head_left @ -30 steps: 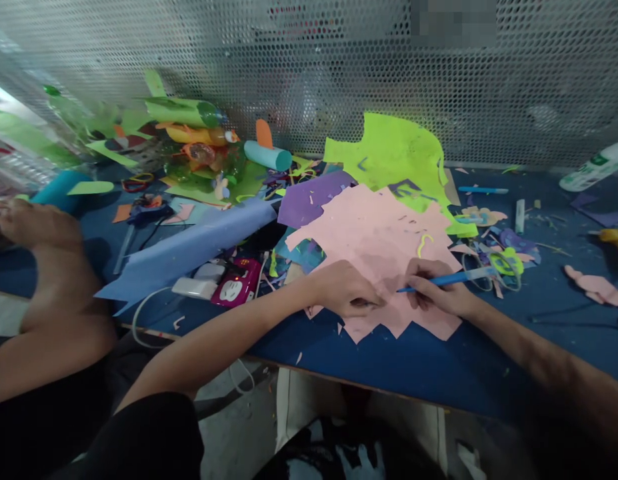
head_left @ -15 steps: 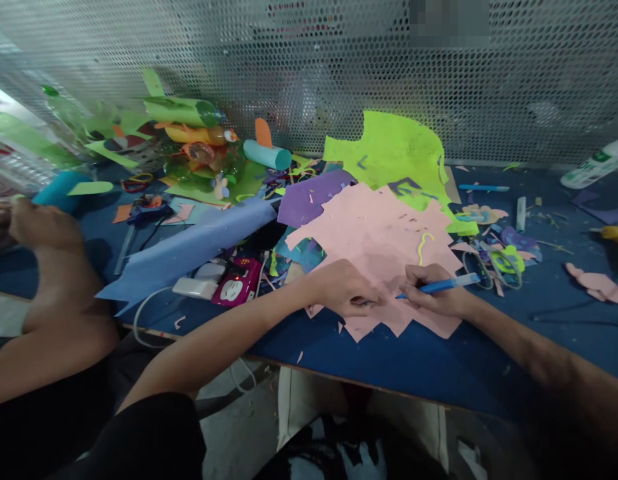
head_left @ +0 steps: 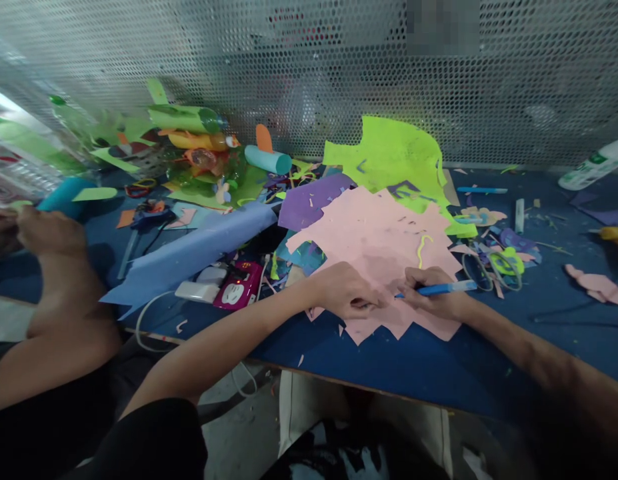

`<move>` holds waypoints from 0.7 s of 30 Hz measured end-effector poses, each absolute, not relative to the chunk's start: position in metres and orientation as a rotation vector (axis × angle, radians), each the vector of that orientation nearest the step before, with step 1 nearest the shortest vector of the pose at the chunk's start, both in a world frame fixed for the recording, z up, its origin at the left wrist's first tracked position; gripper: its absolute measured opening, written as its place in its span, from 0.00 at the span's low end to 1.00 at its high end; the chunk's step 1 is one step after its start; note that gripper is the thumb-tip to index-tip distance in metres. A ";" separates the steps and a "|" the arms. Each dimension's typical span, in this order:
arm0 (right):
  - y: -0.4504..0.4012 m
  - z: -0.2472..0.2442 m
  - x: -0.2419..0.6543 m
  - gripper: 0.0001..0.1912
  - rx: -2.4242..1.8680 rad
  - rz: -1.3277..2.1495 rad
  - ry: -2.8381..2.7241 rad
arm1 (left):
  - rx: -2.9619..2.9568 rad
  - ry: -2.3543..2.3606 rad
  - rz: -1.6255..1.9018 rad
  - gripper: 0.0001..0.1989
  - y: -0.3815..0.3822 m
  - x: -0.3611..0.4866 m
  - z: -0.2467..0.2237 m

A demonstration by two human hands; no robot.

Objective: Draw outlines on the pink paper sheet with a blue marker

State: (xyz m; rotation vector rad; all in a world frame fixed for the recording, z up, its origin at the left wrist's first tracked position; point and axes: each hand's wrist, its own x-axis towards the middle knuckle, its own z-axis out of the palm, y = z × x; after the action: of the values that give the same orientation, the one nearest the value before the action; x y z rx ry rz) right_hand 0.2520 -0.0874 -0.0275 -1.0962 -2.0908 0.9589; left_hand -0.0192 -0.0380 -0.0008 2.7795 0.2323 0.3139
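Observation:
A big pink sheet (head_left: 373,233) with a jagged, zigzag edge lies on the blue table. My right hand (head_left: 433,290) grips a slim blue pen (head_left: 441,288) over its lower right part, the tip pointing left and close to the sheet. Just left of that tip, my left hand (head_left: 351,293) rests on the sheet with fingers curled together. What is between those fingers, if anything, is hidden. A curled yellow-green strip (head_left: 423,250) lies on the pink sheet above my right hand.
Behind lie a lime-green sheet (head_left: 399,150) and a purple piece (head_left: 309,203). A blue sheet (head_left: 199,250) and a magenta power strip (head_left: 241,287) sit left. Scissors (head_left: 476,272) and scraps lie right. Another person's hand (head_left: 49,230) works far left, before a mesh panel (head_left: 309,73).
The blue pen has tilted slightly flatter in my right hand. My left hand stays nearly in place. The co-worker's hand has shifted slightly, and the view has moved a little.

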 end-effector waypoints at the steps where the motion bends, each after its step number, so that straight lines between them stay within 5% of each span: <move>1: -0.087 -0.028 0.252 0.19 -1.099 0.969 -2.081 | 2.776 0.239 0.322 0.13 -0.038 -0.019 0.000; 21: -0.087 -0.029 0.249 0.20 -1.168 0.861 -2.074 | 2.785 0.255 0.311 0.15 -0.038 -0.019 0.001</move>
State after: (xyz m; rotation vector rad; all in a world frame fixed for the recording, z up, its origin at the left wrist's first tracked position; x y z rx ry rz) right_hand 0.2487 -0.0874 -0.0287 -1.1683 -2.0740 0.8607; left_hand -0.0191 -0.0383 0.0015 2.7849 0.2552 0.3114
